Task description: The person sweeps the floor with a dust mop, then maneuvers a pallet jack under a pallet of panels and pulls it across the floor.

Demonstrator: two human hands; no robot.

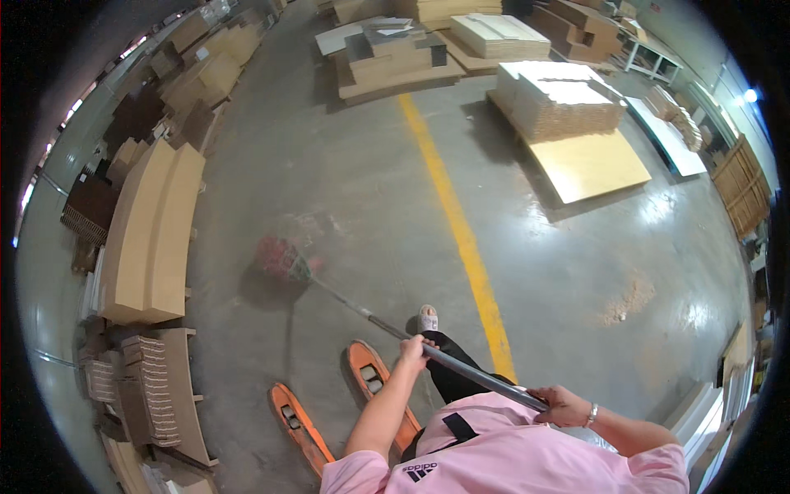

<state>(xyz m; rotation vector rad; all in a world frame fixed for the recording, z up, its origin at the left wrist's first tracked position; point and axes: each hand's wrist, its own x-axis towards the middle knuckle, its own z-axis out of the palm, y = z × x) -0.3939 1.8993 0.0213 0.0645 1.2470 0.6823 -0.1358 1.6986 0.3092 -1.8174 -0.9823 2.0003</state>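
A long-handled grey broom (385, 326) slants over the smooth grey concrete floor (362, 181), its bushy reddish head (280, 258) out ahead and to the left — blurred, so whether it touches the ground I cannot tell. The left hand (415, 352) is wrapped around the pole partway along; the right hand (561, 407) grips it near its upper end, with a silvery band (592, 414) at the wrist. A light-coloured shoe (428, 318) shows just beyond the left hand. Left of the person, two orange metal forks (300, 430) lie low, side by side and apart. A straight yellow painted stripe (447, 202) runs up the floor; to its right is a scattered patch of pale brown debris (629, 302). Farther out stand a white-topped stack of boards (559, 107) on the right and a long tan stack of panels (151, 239) on the left.
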